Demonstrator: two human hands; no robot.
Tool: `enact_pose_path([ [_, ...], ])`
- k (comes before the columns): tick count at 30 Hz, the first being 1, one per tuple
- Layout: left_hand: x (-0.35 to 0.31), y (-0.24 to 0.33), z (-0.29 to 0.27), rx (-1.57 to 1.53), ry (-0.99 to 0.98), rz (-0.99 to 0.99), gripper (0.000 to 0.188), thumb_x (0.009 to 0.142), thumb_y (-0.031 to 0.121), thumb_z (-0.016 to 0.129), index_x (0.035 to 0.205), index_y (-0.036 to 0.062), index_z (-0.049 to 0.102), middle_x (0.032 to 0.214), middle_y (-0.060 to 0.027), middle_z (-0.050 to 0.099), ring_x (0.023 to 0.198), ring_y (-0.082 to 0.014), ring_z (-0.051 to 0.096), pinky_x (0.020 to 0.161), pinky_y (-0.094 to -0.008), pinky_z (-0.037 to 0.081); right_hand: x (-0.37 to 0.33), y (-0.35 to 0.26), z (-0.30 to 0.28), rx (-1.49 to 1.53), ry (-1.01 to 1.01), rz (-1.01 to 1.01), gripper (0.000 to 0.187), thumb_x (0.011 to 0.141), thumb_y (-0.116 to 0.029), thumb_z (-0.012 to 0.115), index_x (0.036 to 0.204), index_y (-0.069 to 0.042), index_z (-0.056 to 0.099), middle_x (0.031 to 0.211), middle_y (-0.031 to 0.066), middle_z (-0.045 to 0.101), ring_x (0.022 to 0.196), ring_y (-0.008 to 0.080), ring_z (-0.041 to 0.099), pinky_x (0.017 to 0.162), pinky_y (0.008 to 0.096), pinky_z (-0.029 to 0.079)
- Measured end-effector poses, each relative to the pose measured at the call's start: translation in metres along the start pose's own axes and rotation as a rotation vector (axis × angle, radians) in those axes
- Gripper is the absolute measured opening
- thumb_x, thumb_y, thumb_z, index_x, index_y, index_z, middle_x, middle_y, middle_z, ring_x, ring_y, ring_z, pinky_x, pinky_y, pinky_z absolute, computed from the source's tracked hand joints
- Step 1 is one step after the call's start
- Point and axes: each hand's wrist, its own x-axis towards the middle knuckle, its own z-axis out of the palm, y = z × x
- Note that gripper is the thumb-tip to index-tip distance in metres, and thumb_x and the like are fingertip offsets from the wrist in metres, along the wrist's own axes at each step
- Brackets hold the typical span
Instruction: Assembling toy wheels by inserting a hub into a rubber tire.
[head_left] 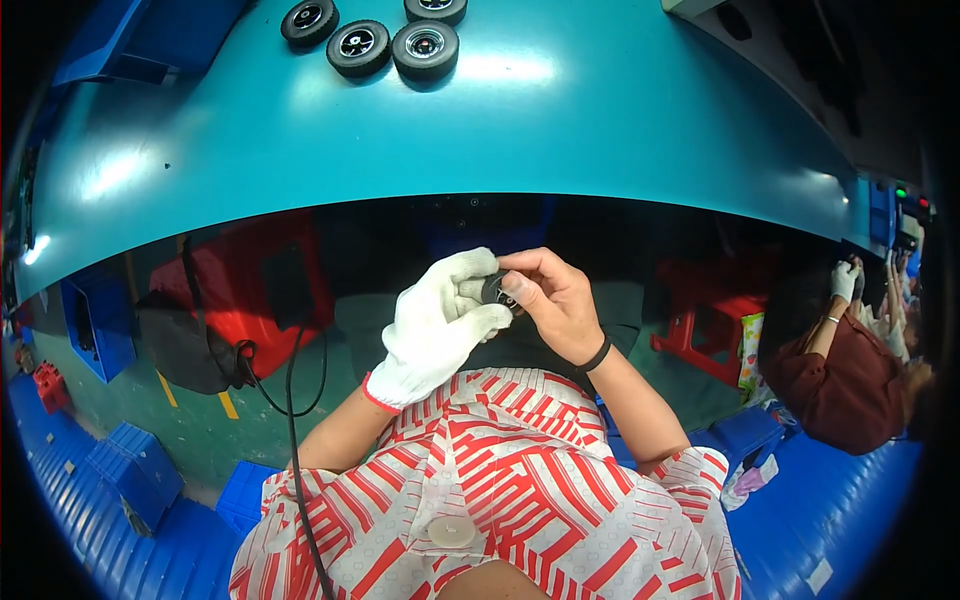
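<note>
My left hand (pixel 430 325), in a white knit glove with a red cuff, is closed around a small black wheel (pixel 507 298) in front of my waist. My bare right hand (pixel 566 312), with a black band at the wrist, grips the same wheel from the right, thumb on its spoked face and index finger along the top. Fingers cover much of the wheel, so its far side is hidden. Several black wheels with shiny hubs, among them one silver-centred wheel (pixel 426 50), lie at the far side of the table beyond my hands.
The teal table (pixel 560 140) curves across in front of me. A red stool (pixel 240 270) with a dark bag (pixel 185 340) is at left, near a hanging black cable (pixel 292 400). Another red stool (pixel 710 325) stands right. Blue crates (pixel 135 470) are behind left; a co-worker's dark red sleeve (pixel 845 385) is right.
</note>
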Motion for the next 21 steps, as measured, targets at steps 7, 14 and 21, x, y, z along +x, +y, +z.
enact_pose_path([
  [7,0.003,0.008,-0.006,-0.049,-0.090,-0.077,0.048,0.081,-0.006,0.060,0.124,-0.0091,0.039,0.091,-0.0148,0.060,0.072,-0.0125,0.062,0.062,-0.0216,0.050,-0.004,0.008,0.001,0.266,-0.014,0.180,0.021,0.090,-0.018,0.061,0.103,-0.002,0.060,0.084,0.0026,0.062,0.074,0.0057,0.058,0.062,0.0182,0.047],
  [14,0.008,-0.016,0.003,-0.140,0.027,0.034,0.051,0.081,-0.003,0.064,0.125,-0.0085,0.039,0.097,-0.0140,0.059,0.079,-0.0148,0.063,0.067,-0.0230,0.051,-0.002,0.006,0.016,0.138,0.219,0.017,0.018,0.089,-0.014,0.062,0.101,0.000,0.060,0.086,0.0046,0.064,0.070,0.0061,0.058,0.063,0.0187,0.048],
  [21,0.004,0.003,0.000,-0.186,-0.089,-0.037,0.050,0.079,-0.005,0.064,0.124,-0.0081,0.042,0.101,-0.0146,0.058,0.082,-0.0169,0.064,0.069,-0.0239,0.053,0.002,0.003,0.003,0.268,-0.007,0.134,0.020,0.090,-0.019,0.062,0.098,-0.001,0.060,0.080,0.0034,0.063,0.067,0.0058,0.057,0.055,0.0191,0.047],
])
